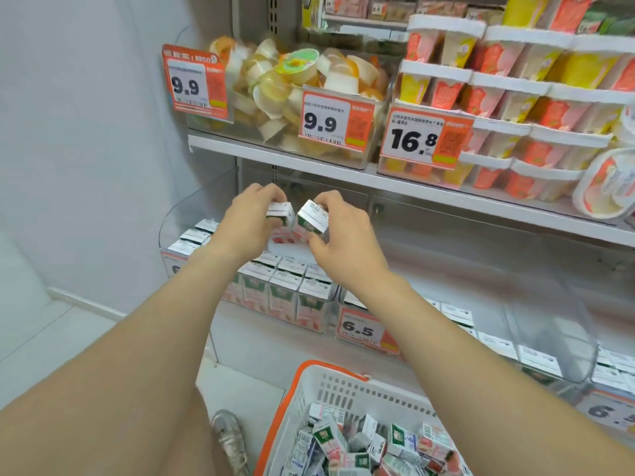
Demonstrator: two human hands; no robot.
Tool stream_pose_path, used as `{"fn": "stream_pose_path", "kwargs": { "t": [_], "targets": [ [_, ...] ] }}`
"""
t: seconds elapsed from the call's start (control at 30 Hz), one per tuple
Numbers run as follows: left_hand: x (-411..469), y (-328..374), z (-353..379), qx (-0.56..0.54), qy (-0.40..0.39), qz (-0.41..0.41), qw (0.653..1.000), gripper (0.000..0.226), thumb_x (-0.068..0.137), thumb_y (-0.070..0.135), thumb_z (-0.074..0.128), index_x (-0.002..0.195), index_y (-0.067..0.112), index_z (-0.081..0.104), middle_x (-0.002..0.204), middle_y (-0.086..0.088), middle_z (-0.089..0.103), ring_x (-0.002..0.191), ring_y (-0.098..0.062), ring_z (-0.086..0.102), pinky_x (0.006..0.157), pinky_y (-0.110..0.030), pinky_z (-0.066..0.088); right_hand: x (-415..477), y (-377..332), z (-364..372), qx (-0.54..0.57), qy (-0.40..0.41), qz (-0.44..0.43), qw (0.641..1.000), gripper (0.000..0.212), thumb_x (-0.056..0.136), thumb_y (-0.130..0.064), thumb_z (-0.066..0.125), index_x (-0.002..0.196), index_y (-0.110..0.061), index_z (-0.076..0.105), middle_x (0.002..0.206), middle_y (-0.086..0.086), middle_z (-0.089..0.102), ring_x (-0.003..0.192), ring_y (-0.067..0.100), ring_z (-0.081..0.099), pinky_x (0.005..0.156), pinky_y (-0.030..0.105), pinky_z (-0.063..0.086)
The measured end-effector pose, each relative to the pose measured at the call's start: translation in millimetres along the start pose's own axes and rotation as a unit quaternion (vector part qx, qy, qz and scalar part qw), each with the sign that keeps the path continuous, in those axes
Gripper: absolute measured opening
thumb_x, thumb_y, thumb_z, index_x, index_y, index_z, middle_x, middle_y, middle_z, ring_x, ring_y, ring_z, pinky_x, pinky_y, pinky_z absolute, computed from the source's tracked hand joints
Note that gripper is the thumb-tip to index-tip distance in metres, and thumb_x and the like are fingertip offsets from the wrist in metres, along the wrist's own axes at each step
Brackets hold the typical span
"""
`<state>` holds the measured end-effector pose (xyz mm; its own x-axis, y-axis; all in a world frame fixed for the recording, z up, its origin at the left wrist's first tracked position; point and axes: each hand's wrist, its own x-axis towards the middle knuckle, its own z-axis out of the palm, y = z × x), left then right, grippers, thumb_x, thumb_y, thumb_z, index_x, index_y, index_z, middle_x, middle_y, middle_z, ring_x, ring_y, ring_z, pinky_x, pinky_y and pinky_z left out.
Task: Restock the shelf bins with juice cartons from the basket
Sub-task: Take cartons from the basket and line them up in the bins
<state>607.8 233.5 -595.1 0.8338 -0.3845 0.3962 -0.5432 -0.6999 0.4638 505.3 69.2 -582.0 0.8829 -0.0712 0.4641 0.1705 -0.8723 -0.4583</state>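
1. The left hand (249,221) is held out over the lower shelf, its fingers curled round a small juice carton (281,214), which it grips from above.
2. The right hand (343,235) pinches a second juice carton (312,217) between thumb and fingertips. This carton is tilted, with its white top turned toward the camera.
3. The two held cartons sit just beside each other in the air, above the back part of the clear shelf bin (169,228). Whether they touch cannot be told.
4. In that bin, rows of upright cartons (285,280) with green and pink faces fill the front, packed side by side.
5. An orange 6.5 price tag (359,329) hangs on the shelf edge to the right of the bin, under the right forearm.
6. Further right, more white-topped cartons (536,359) stand in a neighbouring bin.
7. The white basket with an orange rim (304,371) stands low in front of the shelf, and loose cartons (360,444) lie jumbled inside it.
8. On the upper shelf, a clear bin holds jelly cups (292,87), with 9.9 tags (330,120) and a 16.8 tag (424,137) clipped along the front.
9. A shoe (228,438) shows on the floor to the left of the basket.
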Motion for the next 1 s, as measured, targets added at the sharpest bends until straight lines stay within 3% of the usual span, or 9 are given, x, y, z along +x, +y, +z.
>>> {"fn": "stream_pose_path", "kwargs": {
  "t": [0.23, 0.3, 0.37, 0.53, 0.67, 0.77, 0.83, 0.93, 1.0],
  "targets": [
    [19, -27, 16, 0.191, -0.192, 0.002, 0.963, 0.043, 0.100, 0.021, 0.065, 0.136, 0.043, 0.059, 0.136, 0.006, 0.064, 0.128, -0.032, 0.054, 0.103, -0.052, 0.044, 48, 3, 38, -0.100, -0.205, 0.135, 0.964, 0.026, 0.092, -0.010, 0.069, 0.112, -0.007, 0.053, 0.110, 0.016, 0.055, 0.088, 0.037, 0.056, 0.060, 0.034, 0.040],
    [19, -34, 17, 0.155, -0.252, -0.019, 0.955, 0.052, 0.101, 0.009, 0.055, 0.137, 0.046, 0.058, 0.144, 0.007, 0.060, 0.134, -0.029, 0.051, 0.110, -0.053, 0.042, 58, 7, 44, -0.087, -0.270, 0.153, 0.947, 0.015, 0.091, -0.006, 0.061, 0.084, -0.010, 0.049, 0.086, 0.010, 0.050, 0.067, 0.028, 0.047, 0.051, 0.029, 0.033],
    [18, -38, 14, 0.113, -0.284, -0.034, 0.951, 0.071, 0.092, -0.007, 0.041, 0.138, 0.044, 0.059, 0.152, 0.002, 0.055, 0.136, -0.027, 0.051, 0.107, -0.049, 0.047, 66, 8, 44, -0.062, -0.340, 0.171, 0.923, 0.027, 0.087, -0.003, 0.050, 0.068, -0.014, 0.035, 0.065, 0.004, 0.036, 0.055, 0.023, 0.030, 0.048, 0.028, 0.025],
    [10, -50, -2, 0.088, -0.241, -0.086, 0.963, 0.072, 0.090, -0.010, 0.042, 0.150, 0.029, 0.050, 0.151, -0.010, 0.050, 0.135, -0.033, 0.050, 0.102, -0.040, 0.047, 77, 8, 44, -0.038, -0.398, 0.196, 0.895, 0.017, 0.093, -0.010, 0.040, 0.076, -0.010, 0.043, 0.075, 0.010, 0.047, 0.065, 0.027, 0.045, 0.067, 0.041, 0.053],
    [-3, -60, -7, 0.190, -0.215, -0.118, 0.951, 0.060, 0.102, 0.031, 0.052, 0.158, 0.033, 0.032, 0.162, -0.011, 0.032, 0.151, -0.037, 0.023, 0.122, -0.061, 0.020, 89, 6, 51, -0.052, -0.370, 0.200, 0.906, 0.026, 0.104, -0.020, 0.033, 0.084, -0.009, 0.046, 0.081, 0.008, 0.046, 0.064, 0.022, 0.037, 0.060, 0.032, 0.033],
    [-18, -60, -15, 0.159, -0.269, -0.148, 0.938, 0.104, 0.082, 0.091, 0.046, 0.164, 0.045, 0.000, 0.174, 0.001, -0.013, 0.159, -0.035, -0.015, 0.122, -0.066, -0.002, 100, 6, 62, 0.007, -0.337, 0.235, 0.912, 0.039, 0.104, -0.031, 0.033, 0.116, -0.007, 0.060, 0.100, 0.007, 0.064, 0.073, 0.023, 0.049, 0.065, 0.032, 0.036],
    [-27, -59, -18, 0.153, -0.324, -0.172, 0.918, 0.129, 0.059, 0.107, 0.040, 0.160, 0.050, -0.016, 0.170, 0.006, -0.029, 0.157, -0.034, -0.026, 0.121, -0.068, -0.007, 104, 3, 72, 0.036, -0.337, 0.237, 0.910, 0.046, 0.104, -0.038, 0.031, 0.126, -0.014, 0.065, 0.114, 0.006, 0.069, 0.088, 0.024, 0.059, 0.074, 0.033, 0.044],
    [-31, -63, -16, 0.135, -0.351, -0.180, 0.909, 0.137, 0.050, 0.110, 0.040, 0.158, 0.052, -0.021, 0.168, 0.009, -0.034, 0.156, -0.034, -0.027, 0.122, -0.068, -0.010, 107, 1, 91, 0.042, -0.353, 0.192, 0.915, 0.046, 0.101, -0.038, 0.035, 0.115, -0.015, 0.071, 0.118, 0.006, 0.067, 0.107, 0.028, 0.062, 0.090, 0.037, 0.050],
    [-31, -67, -14, 0.136, -0.352, -0.168, 0.911, 0.140, 0.047, 0.110, 0.043, 0.158, 0.052, -0.020, 0.168, 0.012, -0.033, 0.157, -0.033, -0.026, 0.122, -0.068, -0.011, 108, 2, 105, 0.038, -0.357, 0.172, 0.917, 0.033, 0.104, -0.032, 0.035, 0.087, -0.017, 0.059, 0.095, -0.005, 0.060, 0.089, 0.015, 0.057, 0.077, 0.019, 0.042]
  ]
}}
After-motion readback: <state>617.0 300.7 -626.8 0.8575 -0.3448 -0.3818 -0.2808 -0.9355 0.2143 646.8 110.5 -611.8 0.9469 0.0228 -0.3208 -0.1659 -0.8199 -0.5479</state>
